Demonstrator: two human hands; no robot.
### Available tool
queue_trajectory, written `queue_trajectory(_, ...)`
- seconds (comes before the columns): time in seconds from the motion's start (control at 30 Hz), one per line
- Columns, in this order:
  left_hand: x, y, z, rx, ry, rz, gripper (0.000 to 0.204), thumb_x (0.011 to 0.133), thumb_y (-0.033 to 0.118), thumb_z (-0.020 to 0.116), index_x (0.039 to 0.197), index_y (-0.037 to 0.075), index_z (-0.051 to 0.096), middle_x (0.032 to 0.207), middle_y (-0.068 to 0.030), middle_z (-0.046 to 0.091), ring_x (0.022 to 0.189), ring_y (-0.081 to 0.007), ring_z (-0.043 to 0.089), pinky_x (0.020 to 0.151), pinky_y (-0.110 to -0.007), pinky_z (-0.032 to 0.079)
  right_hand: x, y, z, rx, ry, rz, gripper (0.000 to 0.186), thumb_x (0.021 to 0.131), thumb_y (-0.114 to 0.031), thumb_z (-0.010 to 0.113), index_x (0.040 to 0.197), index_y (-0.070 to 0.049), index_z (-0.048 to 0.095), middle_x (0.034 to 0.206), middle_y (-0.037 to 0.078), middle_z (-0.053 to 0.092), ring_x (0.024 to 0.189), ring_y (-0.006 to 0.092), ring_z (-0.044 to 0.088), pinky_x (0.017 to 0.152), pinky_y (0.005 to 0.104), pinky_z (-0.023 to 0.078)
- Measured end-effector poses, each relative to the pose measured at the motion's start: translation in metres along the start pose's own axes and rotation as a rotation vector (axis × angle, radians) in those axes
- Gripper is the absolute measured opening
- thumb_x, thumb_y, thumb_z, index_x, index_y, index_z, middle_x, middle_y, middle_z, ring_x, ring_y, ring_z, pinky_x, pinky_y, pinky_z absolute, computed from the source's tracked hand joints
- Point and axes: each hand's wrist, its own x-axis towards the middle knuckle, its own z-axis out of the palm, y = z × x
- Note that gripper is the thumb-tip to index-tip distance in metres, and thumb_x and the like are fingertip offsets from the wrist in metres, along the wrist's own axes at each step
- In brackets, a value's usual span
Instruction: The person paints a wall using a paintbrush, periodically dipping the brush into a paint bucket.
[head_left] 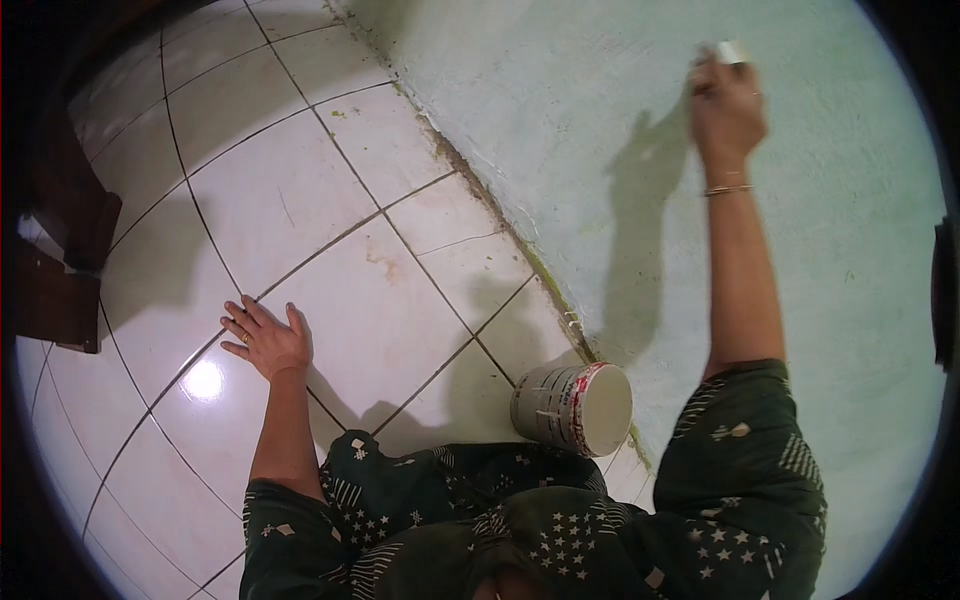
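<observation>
My right hand (727, 120) is raised against the pale green wall (850, 280), its fingers closed around a small white-ended tool (733, 52). Blur and the fingers hide most of that tool, so its exact kind does not show. Lower left, my left hand (268, 335) lies on the white floor tiles (390, 290) with fingers spread and nothing in it. Between my arms, close to my knees, a white bucket (548, 405) stands on the floor beside the wall. Drips run down its side, and its round top is pale; whether that is paint or a lid I cannot tell.
Dark wooden furniture legs (70, 230) stand on the floor at the far left. A rough, greenish-stained joint (490, 200) runs diagonally where wall meets floor. Something dark (943, 295) juts in at the right edge. My patterned dark green clothing (480, 530) fills the bottom.
</observation>
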Motion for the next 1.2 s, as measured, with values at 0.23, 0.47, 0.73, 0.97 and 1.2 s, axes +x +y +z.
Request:
queue_trajectory(0.23, 0.002, 0.003, -0.009, -0.040, -0.052, 0.001, 0.079, 0.089, 0.049, 0.040, 0.147, 0.003, 0.015, 0.155, -0.0184, 0.005, 0.143, -0.0360, 0.001, 0.112, -0.054, -0.004, -0.132, -0.147, 0.031, 0.529, -0.533, -0.188, 0.021, 0.080, -0.016, 0.061, 0.099, -0.014, 0.069, 0.088, 0.010, 0.056, 0.077, 0.0272, 0.060, 0.065, 0.0383, 0.050)
queue_trajectory(0.47, 0.002, 0.002, -0.009, -0.052, -0.042, 0.001, 0.079, 0.088, 0.049, 0.042, 0.147, 0.003, 0.016, 0.155, -0.0185, 0.005, 0.143, -0.0359, 0.001, 0.112, -0.054, -0.004, -0.106, -0.144, 0.079, 0.729, -0.889, 0.105, 0.019, 0.080, -0.022, 0.057, 0.089, -0.008, 0.067, 0.088, 0.018, 0.063, 0.081, 0.0374, 0.062, 0.073, 0.0459, 0.049)
queue_trajectory(0.73, 0.002, 0.004, -0.008, -0.056, -0.047, -0.002, 0.080, 0.087, 0.048, 0.043, 0.147, 0.002, 0.015, 0.154, -0.0193, 0.005, 0.143, -0.0369, 0.001, 0.112, -0.055, -0.004, 0.082, -0.021, 0.065, 0.331, -0.155, 0.106, 0.017, 0.078, -0.026, 0.064, 0.079, -0.010, 0.064, 0.082, 0.012, 0.064, 0.074, 0.0318, 0.063, 0.062, 0.0431, 0.049)
queue_trajectory(0.97, 0.003, 0.003, -0.006, -0.012, -0.025, 0.013, 0.078, 0.088, 0.048, 0.042, 0.145, 0.001, 0.018, 0.153, -0.0221, 0.009, 0.142, -0.0398, 0.004, 0.111, -0.058, 0.002, 0.087, -0.059, 0.073, 0.112, 0.068, -0.003, 0.010, 0.077, -0.020, 0.063, 0.079, -0.010, 0.063, 0.086, 0.011, 0.060, 0.072, 0.0325, 0.061, 0.061, 0.0428, 0.049)
queue_trajectory(1.2, 0.007, 0.004, -0.005, -0.064, -0.064, 0.009, 0.081, 0.087, 0.048, 0.044, 0.147, 0.001, 0.015, 0.154, -0.0209, 0.004, 0.142, -0.0379, -0.001, 0.111, -0.056, -0.006, -0.086, -0.179, 0.103, 0.562, -0.459, -0.242, 0.020, 0.071, -0.022, 0.070, 0.069, -0.003, 0.063, 0.088, 0.013, 0.052, 0.081, 0.0277, 0.057, 0.069, 0.0379, 0.051)
